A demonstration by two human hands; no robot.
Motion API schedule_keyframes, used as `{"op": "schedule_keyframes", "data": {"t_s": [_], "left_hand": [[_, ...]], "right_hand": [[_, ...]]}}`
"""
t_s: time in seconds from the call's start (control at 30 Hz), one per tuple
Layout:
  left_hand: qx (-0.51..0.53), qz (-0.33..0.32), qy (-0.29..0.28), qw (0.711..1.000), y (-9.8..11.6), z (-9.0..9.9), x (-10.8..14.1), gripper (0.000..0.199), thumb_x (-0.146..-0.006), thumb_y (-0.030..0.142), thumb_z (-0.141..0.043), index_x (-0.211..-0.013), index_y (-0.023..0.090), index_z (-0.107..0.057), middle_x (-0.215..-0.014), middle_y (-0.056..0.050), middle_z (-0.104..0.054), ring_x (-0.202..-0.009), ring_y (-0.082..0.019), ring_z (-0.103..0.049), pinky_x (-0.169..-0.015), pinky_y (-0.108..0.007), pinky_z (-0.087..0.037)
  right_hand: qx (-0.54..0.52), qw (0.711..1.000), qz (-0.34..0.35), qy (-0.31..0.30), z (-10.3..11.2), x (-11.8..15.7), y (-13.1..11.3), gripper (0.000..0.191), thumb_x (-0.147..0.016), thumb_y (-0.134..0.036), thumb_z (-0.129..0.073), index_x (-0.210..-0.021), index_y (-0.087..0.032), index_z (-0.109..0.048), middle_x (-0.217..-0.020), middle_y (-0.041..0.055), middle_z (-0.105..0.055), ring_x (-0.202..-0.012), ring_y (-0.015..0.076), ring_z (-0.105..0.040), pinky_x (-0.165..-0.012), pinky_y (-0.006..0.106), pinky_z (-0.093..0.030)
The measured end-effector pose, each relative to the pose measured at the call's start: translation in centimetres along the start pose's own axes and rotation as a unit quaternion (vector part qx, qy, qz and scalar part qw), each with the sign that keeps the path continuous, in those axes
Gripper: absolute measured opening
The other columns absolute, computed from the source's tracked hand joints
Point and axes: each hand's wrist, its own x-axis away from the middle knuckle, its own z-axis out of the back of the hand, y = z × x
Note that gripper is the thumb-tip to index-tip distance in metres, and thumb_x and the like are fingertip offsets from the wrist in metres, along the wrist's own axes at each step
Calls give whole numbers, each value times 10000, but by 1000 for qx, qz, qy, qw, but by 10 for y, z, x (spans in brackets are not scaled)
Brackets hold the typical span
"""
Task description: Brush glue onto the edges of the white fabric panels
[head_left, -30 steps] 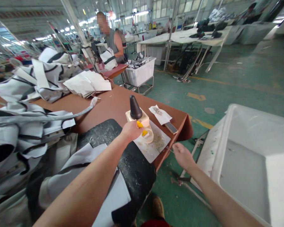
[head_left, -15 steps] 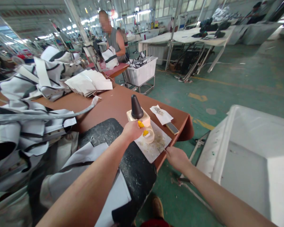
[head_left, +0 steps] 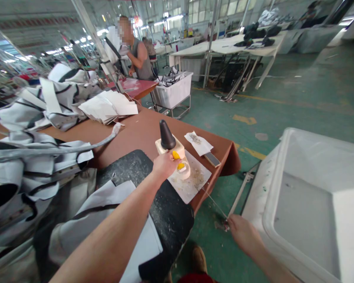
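Note:
My left hand [head_left: 165, 165] is closed round a small yellow-and-white tool [head_left: 176, 155], its kind hard to make out. It rests against a cream-coloured block [head_left: 182, 147] that carries a dark upright cone [head_left: 166, 135]. Beneath the block lies a stained white sheet [head_left: 191, 184] at the corner of the brown-covered table. My right hand [head_left: 242, 232] is off the table's edge, fingers pinched on the end of a thin pale strand [head_left: 215, 203]. The strand runs tight from near the sheet to these fingers. How its far end is fixed is unclear.
White paper with small bits [head_left: 198, 142] and a grey flat block [head_left: 212, 159] lie right of the cone. Black-trimmed white fabric pieces [head_left: 14, 161] and a black pad [head_left: 129, 165] fill the left. A white bin [head_left: 271, 188] stands right. A co-worker [head_left: 141, 59] works behind.
My right hand has moved away from the sheet, down and to the right, and the strand now shows stretched out. My left hand stays at the block. The co-worker has raised the white fabric.

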Motion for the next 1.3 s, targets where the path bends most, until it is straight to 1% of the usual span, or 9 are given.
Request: {"op": "schedule_keyframes", "data": {"t_s": [0.3,0.4,0.47,0.57,0.63,0.8,0.93,1.1,1.3], "left_hand": [[71,-52,83,993,-8,-13,15,273,-832,287,-548,-1099,227,-547,-1238,18,-546,-1123,-136,-510,-951,-206,-395],[78,-41,114,990,-9,-19,25,307,-848,272,-517,-1147,207,-510,-1336,-10,-452,-1246,-148,-389,-1041,-245,-318],[85,-30,163,983,-4,-25,40,326,-876,269,-453,-1188,175,-471,-1348,-58,-430,-1267,-157,-359,-1065,-273,-286],[87,-69,206,972,13,-40,71,286,-888,266,-409,-1139,169,-506,-1214,-84,-539,-1153,-173,-473,-1015,-284,-343],[77,-125,152,977,33,-54,94,209,-886,256,-411,-995,204,-581,-1033,-58,-619,-1002,-177,-549,-934,-291,-399],[35,-184,-85,979,88,-106,136,168,-861,238,-476,-795,238,-630,-824,-18,-629,-859,-163,-560,-792,-275,-410],[8,-179,-131,975,105,-153,150,199,-853,350,-508,-875,212,-649,-865,-48,-632,-856,-173,-563,-756,-265,-407],[-18,-181,-153,971,115,-188,180,261,-843,382,-501,-775,192,-666,-789,-65,-635,-766,-187,-584,-655,-270,-390],[-64,-206,-148,965,122,-208,217,240,-825,288,-481,-698,170,-647,-748,-72,-632,-744,-201,-590,-629,-278,-363]], "right_hand": [[-106,990,-51,77,-21,45,56,332,-839,-406,-287,-602,-247,-456,-644,63,-574,-686,260,-571,-677,395,-396],[-237,963,-106,65,-21,54,67,292,-759,-488,-423,-637,-242,-523,-696,66,-609,-743,281,-576,-721,416,-416],[-399,904,-143,47,-11,55,60,329,-708,-537,-521,-805,-231,-590,-848,65,-642,-862,272,-583,-806,402,-429],[-649,750,-125,7,11,49,42,455,-723,-599,-531,-967,-221,-592,-987,64,-637,-977,234,-575,-855,358,-443],[-731,673,-117,-15,24,46,32,493,-743,-620,-507,-1008,-214,-591,-1095,83,-614,-1035,234,-561,-835,357,-460],[-806,580,-101,-54,29,56,16,551,-824,-646,-354,-1040,-208,-608,-1201,95,-570,-1112,225,-521,-857,358,-452],[-855,513,-64,-47,16,80,6,554,-805,-663,-399,-1024,-214,-637,-1152,74,-598,-1061,205,-535,-847,323,-444],[-856,514,-54,16,-2,125,-11,545,-722,-662,-546,-1041,-230,-640,-1171,38,-587,-1112,204,-479,-906,316,-393],[-850,508,-94,102,-17,176,-12,502,-690,-619,-622,-948,-189,-641,-1036,61,-634,-1013,185,-546,-819,275,-419]]}}
